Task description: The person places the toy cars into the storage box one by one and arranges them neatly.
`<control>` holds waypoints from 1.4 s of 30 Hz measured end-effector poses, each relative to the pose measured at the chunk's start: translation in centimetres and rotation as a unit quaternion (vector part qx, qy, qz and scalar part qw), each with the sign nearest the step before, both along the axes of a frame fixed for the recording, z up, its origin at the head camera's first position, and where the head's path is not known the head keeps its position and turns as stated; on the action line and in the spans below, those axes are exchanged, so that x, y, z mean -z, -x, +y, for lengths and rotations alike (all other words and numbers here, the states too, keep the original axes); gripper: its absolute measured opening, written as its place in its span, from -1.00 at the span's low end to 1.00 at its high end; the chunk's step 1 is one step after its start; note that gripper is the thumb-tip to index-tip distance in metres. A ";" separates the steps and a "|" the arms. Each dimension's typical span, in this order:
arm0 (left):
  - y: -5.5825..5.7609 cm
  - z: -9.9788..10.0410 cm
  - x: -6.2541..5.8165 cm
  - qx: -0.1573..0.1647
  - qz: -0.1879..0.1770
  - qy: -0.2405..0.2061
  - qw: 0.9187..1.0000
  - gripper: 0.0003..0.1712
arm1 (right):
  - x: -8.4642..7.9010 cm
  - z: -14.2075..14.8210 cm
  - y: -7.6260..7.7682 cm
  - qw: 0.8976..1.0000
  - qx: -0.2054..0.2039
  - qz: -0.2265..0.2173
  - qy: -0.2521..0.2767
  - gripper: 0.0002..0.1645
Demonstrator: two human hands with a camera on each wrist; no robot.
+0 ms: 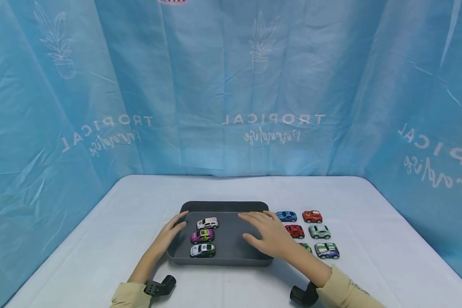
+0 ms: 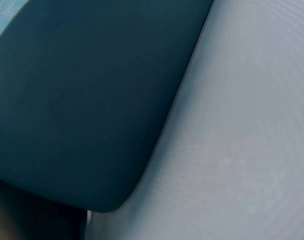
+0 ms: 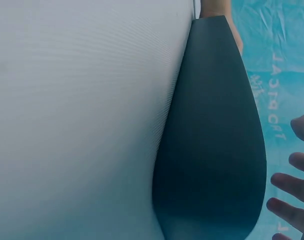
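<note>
A dark grey tray lies on the white-covered table, with a white toy car, a purple toy car and a white-and-green toy car lined up in its left half. My left hand is at the tray's left rim, fingers extended; whether it bears on the rim is hard to tell. Over the tray's right side hovers my right hand, its fingers spread and holding nothing. The tray's outer wall fills much of the left wrist view. Spread right fingers show beside the tray in the right wrist view.
Right of the tray stand more toy cars in two columns: blue, red, another red, pale green, a white-green-blue one and a green one partly behind my right hand. A blue curtain hangs behind.
</note>
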State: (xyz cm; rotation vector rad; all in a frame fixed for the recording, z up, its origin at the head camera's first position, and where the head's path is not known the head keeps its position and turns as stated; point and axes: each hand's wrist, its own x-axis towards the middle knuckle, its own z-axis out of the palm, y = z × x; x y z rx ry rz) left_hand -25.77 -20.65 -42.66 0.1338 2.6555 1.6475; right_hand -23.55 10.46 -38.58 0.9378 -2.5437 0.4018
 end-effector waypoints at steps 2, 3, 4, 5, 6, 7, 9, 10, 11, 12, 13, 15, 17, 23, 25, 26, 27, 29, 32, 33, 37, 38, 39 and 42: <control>0.0 -0.1 0.0 0.001 0.001 -0.001 1.000 -0.43 | -0.1 0.4 -0.2 1.000 0.005 0.006 0.005 -0.39; 0.0 -0.1 0.0 0.002 0.001 -0.001 1.000 -0.43 | -0.1 0.6 -0.4 1.000 0.006 0.008 0.010 -0.39; 0.0 -0.1 0.0 0.002 0.002 0.000 1.000 -0.43 | -0.1 0.8 -0.5 1.000 0.007 0.009 0.014 -0.40; 0.0 -0.1 0.0 0.003 0.002 0.000 1.000 -0.43 | -0.2 1.1 -0.6 1.000 0.007 0.007 0.021 -0.40; 0.0 -0.1 0.0 0.003 0.002 0.000 1.000 -0.43 | -0.2 1.4 -0.6 1.000 0.008 0.006 0.029 -0.40; 0.0 -0.1 0.0 0.003 0.001 -0.001 1.000 -0.43 | -0.2 1.6 -0.7 0.999 0.010 0.005 0.034 -0.40; 0.0 -0.1 0.0 0.003 0.001 -0.001 1.000 -0.43 | -0.3 2.3 -0.9 0.999 0.017 0.001 0.044 -0.40; 0.0 -0.1 0.0 0.003 0.001 -0.001 1.000 -0.43 | -0.3 2.6 -0.9 0.999 0.022 0.001 0.047 -0.40; 0.0 -0.1 0.0 0.002 0.001 -0.001 1.000 -0.43 | -0.4 2.9 -1.0 0.998 0.027 0.001 0.050 -0.39; 0.0 0.0 0.0 0.001 0.001 0.000 1.000 -0.42 | -0.4 3.3 -1.1 0.998 0.031 0.004 0.053 -0.40; -0.1 0.0 0.0 0.000 0.001 0.000 1.000 -0.42 | -0.5 3.6 -1.1 0.998 0.035 0.008 0.056 -0.40; -0.1 0.0 0.0 -0.002 0.002 0.000 1.000 -0.42 | -0.5 4.4 -1.3 0.997 0.042 0.012 0.065 -0.42; -0.1 0.0 0.0 -0.004 0.001 0.002 1.000 -0.42 | -0.3 5.2 -1.4 0.996 0.047 0.024 0.074 -0.43; -0.1 0.0 0.1 -0.007 0.005 0.006 1.000 -0.42 | 0.4 8.0 -1.8 0.992 0.062 0.026 0.104 -0.46; 0.0 0.0 0.1 -0.006 0.006 0.007 1.000 -0.42 | 0.5 8.8 -2.0 0.991 0.069 0.019 0.113 -0.45; 0.0 -0.1 0.1 -0.004 0.007 0.007 1.000 -0.42 | 0.5 9.3 -2.2 0.991 0.075 0.015 0.114 -0.45; 0.0 -0.1 0.1 -0.003 0.006 0.006 1.000 -0.43 | 0.6 9.7 -2.3 0.990 0.080 0.013 0.114 -0.45; 0.1 -0.1 0.0 -0.001 0.007 0.006 1.000 -0.43 | 0.6 10.4 -2.5 0.990 0.086 0.012 0.114 -0.46; 0.1 -0.2 -0.1 -0.001 0.007 0.009 1.000 -0.43 | 0.5 11.4 -2.7 0.989 0.090 0.015 0.114 -0.46; 0.1 -0.2 -0.1 -0.001 0.006 0.008 1.000 -0.43 | 0.6 11.7 -2.8 0.989 0.091 0.018 0.113 -0.46; 0.1 -0.1 -0.1 -0.001 0.003 0.005 1.000 -0.42 | 0.8 12.9 -3.1 0.988 0.103 0.024 0.110 -0.46; 0.1 -0.1 -0.1 0.000 0.003 0.005 1.000 -0.42 | 0.9 13.2 -3.1 0.988 0.108 0.022 0.108 -0.46; 0.1 -0.1 0.0 0.000 0.002 0.003 1.000 -0.42 | 1.1 13.4 -3.2 0.988 0.113 0.018 0.107 -0.46; 0.1 -0.1 0.0 -0.001 -0.002 0.002 1.000 -0.42 | 1.5 14.0 -3.4 0.987 0.126 0.007 0.101 -0.49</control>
